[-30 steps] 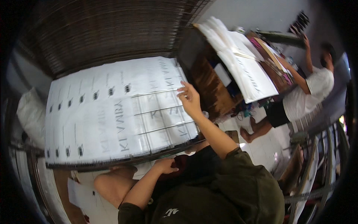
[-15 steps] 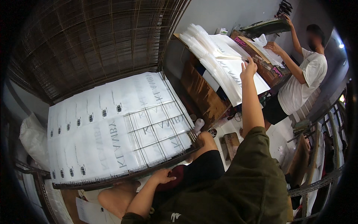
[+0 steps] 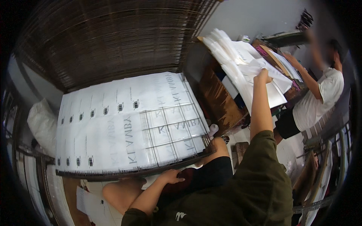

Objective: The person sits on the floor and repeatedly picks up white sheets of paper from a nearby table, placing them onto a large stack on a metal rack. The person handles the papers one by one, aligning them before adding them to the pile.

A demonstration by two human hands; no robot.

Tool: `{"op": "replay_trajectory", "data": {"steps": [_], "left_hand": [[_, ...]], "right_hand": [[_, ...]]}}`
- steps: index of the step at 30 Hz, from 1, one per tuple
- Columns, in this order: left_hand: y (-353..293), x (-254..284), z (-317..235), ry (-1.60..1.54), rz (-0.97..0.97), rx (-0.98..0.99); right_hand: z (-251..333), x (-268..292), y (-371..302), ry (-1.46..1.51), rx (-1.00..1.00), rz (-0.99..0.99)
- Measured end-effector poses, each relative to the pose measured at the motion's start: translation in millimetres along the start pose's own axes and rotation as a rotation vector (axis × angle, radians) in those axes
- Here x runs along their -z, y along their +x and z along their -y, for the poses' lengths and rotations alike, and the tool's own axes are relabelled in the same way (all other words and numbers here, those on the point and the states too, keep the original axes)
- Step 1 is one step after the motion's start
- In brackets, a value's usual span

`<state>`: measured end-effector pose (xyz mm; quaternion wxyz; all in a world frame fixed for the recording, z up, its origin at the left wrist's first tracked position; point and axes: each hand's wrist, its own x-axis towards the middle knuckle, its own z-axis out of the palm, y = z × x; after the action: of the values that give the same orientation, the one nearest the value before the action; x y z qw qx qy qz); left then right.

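Observation:
My right hand [image 3: 263, 76] reaches out to the far right, its fingers closed on the edge of a thin white sheet [image 3: 252, 69]. That sheet lies on a thick, fanned stack of translucent white sheets [image 3: 232, 62] with dark print. My left hand [image 3: 171, 176] rests on my thigh, fingers stretched out and holding nothing. In front of me, printed white sheets [image 3: 102, 139] lie in overlapping rows on a wire rack [image 3: 162, 148]. Bare wire grid covers the rack's right part.
Raised wire racks [image 3: 113, 41] stand behind the sheets. A brown wooden cabinet [image 3: 217, 90] bears the stack. At the right a co-worker in a white shirt [image 3: 320, 94] stands at a printing board [image 3: 281, 62]. A white sack [image 3: 43, 122] sits at the left.
My right hand has gone from open fingers over the stack to gripping a sheet, which now bends upward. The co-worker's raised arm has moved. My view has shifted; my left hand stays on my thigh.

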<state>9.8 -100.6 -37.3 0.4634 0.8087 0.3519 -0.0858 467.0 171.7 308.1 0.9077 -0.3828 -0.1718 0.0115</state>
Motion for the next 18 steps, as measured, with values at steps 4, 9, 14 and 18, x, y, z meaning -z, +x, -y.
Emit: {"op": "replay_trajectory", "data": {"steps": [4, 9, 14, 18], "left_hand": [[-12, -5, 0, -0.018, -0.026, 0.054], [-21, -3, -13, 0.002, -0.034, 0.096], [-32, 6, -25, 0.007, -0.053, 0.141], [-24, 2, -19, 0.030, -0.038, 0.132]], "right_hand": [[4, -35, -23, -0.076, 0.257, 0.284], [101, -83, -107, 0.028, 0.181, 0.550], [173, -129, -190, -0.083, -0.088, 0.745], [160, -157, -212, -0.109, -0.309, 1.296]]}}
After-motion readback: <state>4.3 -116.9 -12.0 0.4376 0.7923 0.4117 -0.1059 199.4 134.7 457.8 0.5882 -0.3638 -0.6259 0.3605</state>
